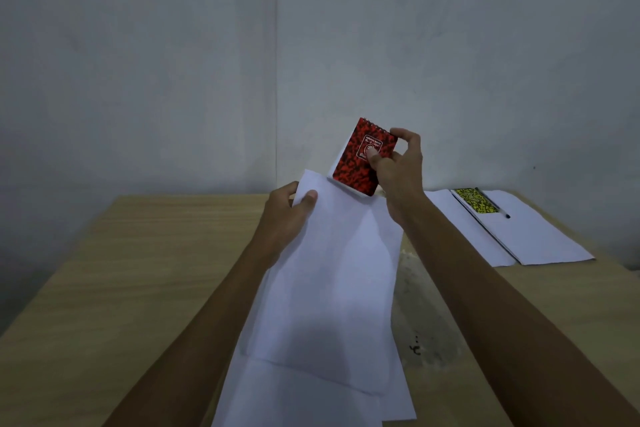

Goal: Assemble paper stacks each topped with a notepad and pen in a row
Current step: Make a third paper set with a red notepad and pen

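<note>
My left hand pinches the far left corner of a sheet of white paper, lifted above more loose white sheets near the table's front. My right hand grips a small red and black spiral notepad, thumb on its cover, held up just beyond the sheet's far edge. At the far right lies a finished paper stack with a yellow and black notepad and a dark pen on top.
The wooden table runs to a grey wall at the back. A worn pale patch marks the tabletop to the right of the sheets. The table's left edge slants down at the frame's left.
</note>
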